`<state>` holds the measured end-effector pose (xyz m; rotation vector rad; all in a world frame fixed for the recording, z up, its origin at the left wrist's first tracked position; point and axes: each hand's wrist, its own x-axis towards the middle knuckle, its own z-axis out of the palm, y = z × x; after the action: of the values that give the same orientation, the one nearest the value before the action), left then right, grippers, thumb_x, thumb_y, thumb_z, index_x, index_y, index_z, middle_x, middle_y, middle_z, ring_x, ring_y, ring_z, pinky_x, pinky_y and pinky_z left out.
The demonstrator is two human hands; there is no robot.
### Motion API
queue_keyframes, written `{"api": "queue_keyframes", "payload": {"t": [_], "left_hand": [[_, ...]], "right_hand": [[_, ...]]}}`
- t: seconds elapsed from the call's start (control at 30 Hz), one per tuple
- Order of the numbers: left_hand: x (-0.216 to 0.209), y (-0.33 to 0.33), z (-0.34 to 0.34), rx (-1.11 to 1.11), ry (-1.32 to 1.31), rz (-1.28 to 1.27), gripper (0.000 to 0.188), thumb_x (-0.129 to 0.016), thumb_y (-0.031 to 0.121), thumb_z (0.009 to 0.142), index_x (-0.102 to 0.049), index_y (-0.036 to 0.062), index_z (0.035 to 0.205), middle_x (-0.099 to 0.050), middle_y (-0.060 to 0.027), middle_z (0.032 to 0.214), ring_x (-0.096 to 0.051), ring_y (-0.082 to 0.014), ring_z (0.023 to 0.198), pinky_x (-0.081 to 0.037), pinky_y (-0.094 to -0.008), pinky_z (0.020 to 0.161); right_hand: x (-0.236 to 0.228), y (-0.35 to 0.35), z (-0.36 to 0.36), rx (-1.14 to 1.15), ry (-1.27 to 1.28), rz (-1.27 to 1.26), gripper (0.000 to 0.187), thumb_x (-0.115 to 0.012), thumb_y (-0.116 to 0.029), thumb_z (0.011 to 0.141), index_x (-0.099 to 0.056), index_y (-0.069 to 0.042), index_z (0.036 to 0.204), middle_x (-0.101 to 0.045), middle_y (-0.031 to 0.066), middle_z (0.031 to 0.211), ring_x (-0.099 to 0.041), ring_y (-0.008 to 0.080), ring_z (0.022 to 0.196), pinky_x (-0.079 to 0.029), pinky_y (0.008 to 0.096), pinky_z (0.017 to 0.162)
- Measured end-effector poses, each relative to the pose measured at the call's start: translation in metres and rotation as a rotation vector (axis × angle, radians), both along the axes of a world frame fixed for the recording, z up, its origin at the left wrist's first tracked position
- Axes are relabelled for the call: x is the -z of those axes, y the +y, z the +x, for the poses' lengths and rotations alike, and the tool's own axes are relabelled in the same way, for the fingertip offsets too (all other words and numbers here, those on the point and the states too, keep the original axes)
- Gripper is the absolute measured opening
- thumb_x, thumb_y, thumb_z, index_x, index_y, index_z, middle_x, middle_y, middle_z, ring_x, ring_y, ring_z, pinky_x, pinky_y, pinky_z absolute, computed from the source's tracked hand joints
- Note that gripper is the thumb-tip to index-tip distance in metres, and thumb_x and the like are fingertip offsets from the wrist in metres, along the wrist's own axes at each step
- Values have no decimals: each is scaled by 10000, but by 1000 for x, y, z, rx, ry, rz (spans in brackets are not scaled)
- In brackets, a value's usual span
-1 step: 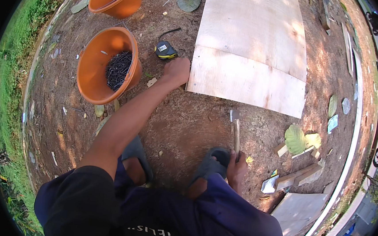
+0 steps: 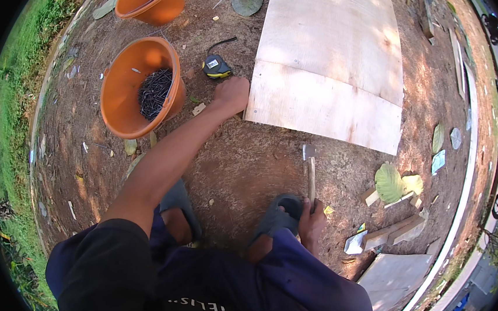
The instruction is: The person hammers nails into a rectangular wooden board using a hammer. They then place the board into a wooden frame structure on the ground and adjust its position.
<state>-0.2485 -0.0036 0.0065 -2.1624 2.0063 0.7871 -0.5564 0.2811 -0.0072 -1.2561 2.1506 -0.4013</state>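
A pale plywood board is laid on the brown ground, ahead of the person, its near edge turned toward the feet. Its left edge, close to the near corner, is met by the left hand, which is held with the fingers curled under; whether the edge is gripped cannot be told. A hammer is held by the right hand, closed around the lower handle beside the right sandal, its metal head pointed toward the board. A tape measure is set just beyond the left hand. Farther left, dark nails are held in an orange bucket, tilted; a second bucket is placed beyond it.
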Motion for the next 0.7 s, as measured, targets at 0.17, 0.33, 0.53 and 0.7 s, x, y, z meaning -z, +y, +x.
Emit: {"api": "queue_keyframes", "payload": {"t": [0.17, 0.33, 0.53, 0.7], "left_hand": [[8, 1, 8, 127, -134, -123, 246, -533, 88, 926, -699, -20, 1073, -694, -216, 1134, -678, -376, 1084, -555, -491, 903], [6, -4, 10, 50, -120, -35, 221, -561, 75, 904, -701, -3, 1056, -693, -212, 1122, -674, -385, 1076, -551, -499, 902], [9, 1, 16, 85, -154, -97, 208, -586, 99, 894, -694, -9, 1035, -702, -220, 1083, -677, -396, 1064, -547, -505, 903], [6, -5, 29, -73, 16, -133, 257, -618, 144, 878, -661, -47, 1044, -712, -235, 1012, -686, -402, 1008, -553, -476, 849]], "right_hand": [[11, -6, -5, -38, -35, -57, 377, -637, -340, 986, -634, 15, 1111, -695, 247, 855, -700, 428, 793, -530, 490, 682], [16, -7, -8, -45, -35, -66, 376, -633, -329, 990, -627, 29, 1105, -686, 258, 855, -694, 436, 787, -526, 492, 683], [14, -8, -5, -30, -59, -46, 372, -634, -321, 989, -625, 32, 1106, -683, 265, 862, -688, 446, 799, -523, 506, 702], [23, -4, -10, -98, 58, -156, 327, -642, -295, 994, -626, 15, 1099, -680, 188, 756, -680, 314, 660, -509, 415, 606]]}}
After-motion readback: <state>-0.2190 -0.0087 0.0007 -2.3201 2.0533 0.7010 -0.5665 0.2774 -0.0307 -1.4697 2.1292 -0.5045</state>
